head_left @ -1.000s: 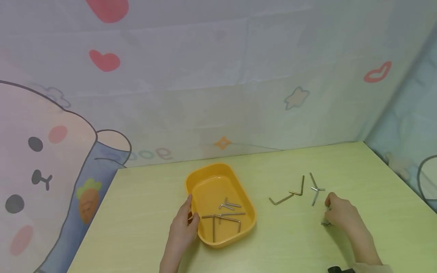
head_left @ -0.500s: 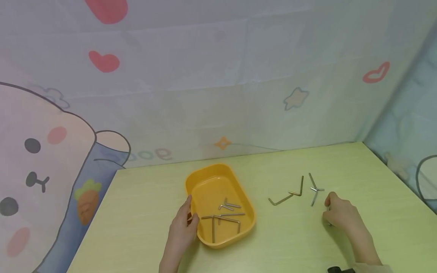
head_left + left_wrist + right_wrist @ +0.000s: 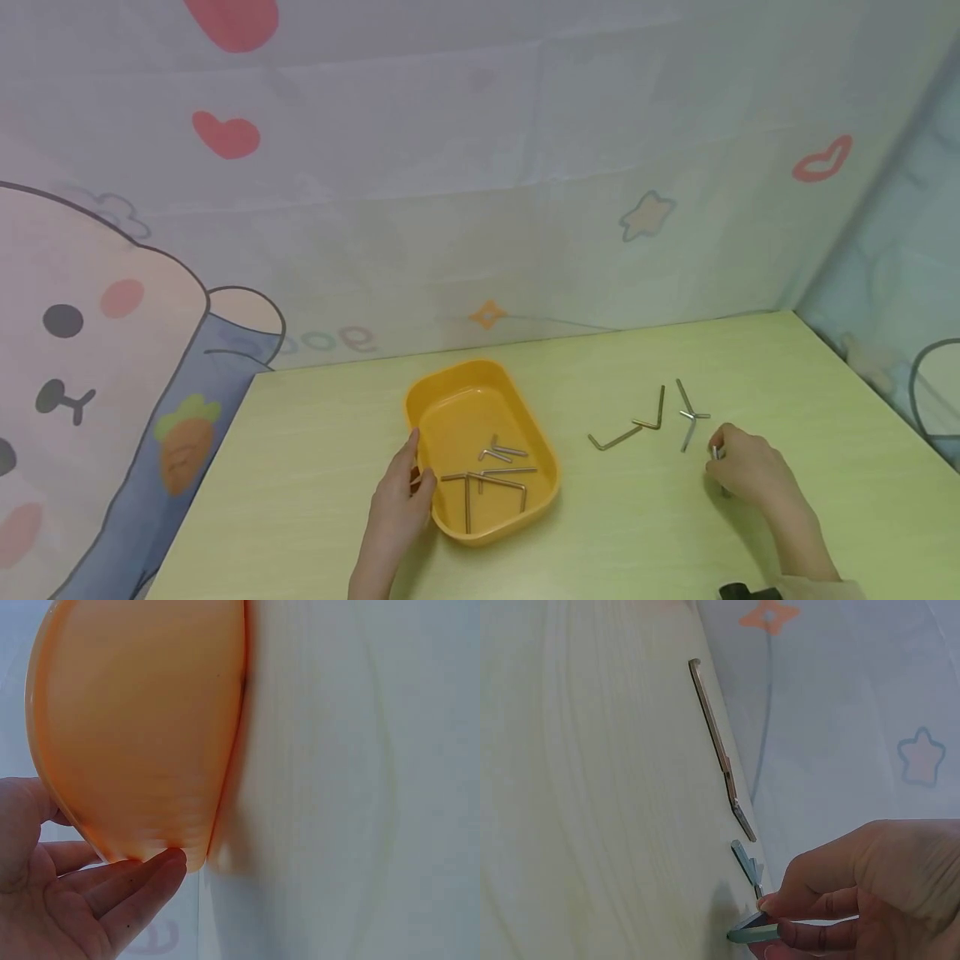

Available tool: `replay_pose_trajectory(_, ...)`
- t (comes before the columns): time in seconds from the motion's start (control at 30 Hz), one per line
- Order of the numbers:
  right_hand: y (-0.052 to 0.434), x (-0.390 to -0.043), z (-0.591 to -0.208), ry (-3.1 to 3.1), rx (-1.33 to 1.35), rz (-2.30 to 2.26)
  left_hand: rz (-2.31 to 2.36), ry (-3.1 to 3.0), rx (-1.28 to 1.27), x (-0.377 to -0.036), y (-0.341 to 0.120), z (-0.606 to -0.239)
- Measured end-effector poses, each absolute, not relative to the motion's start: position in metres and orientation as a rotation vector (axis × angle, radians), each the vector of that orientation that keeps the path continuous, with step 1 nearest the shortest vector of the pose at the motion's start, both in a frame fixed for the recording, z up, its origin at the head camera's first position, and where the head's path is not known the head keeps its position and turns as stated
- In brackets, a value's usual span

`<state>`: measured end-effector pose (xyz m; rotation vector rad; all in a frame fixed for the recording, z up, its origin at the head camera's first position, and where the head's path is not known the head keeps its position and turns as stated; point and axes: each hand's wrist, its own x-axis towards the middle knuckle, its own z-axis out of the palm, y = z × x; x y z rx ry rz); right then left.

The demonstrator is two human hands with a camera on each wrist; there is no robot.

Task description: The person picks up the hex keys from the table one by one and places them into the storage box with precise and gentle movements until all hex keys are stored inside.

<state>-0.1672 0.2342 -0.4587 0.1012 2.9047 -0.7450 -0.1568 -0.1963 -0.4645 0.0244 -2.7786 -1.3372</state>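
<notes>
- The left hand (image 3: pixel 395 508) grips the yellow tray (image 3: pixel 459 417) by its left wall.
- The right hand (image 3: pixel 753 468) pinches a bent metal key (image 3: pixel 753 934), well right of the tray; its long axis is unclear.
- Loose keys (image 3: pixel 621 438) lie between on the bench (image 3: pixel 637 525), nearer the right hand.

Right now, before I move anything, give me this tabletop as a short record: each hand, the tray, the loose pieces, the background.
Left hand: holds the yellow tray by its side
Right hand: pinches an L-shaped metal piece
Tray contents: several L-shaped metal rods, toward its near end
Loose on table: two brassy rods, ends close together; two more rods meeting or crossing
Background: printed cloth with hearts and a star
Unclear: whether the pinched piece touches the table
</notes>
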Motion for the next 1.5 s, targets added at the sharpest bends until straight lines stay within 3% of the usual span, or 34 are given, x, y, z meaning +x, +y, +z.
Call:
replay_pose_trajectory(0.67,0.220,-0.167,-0.455,2.964,-0.020,-0.886,-1.361,-2.758,-0.008,-0.160,-0.193,-0.466)
replay_pose_trajectory(1.5,0.139,-0.187,-0.399,3.101,-0.651,-0.685,-1.369,-2.756,0.041,-0.155,-0.196,-0.462)
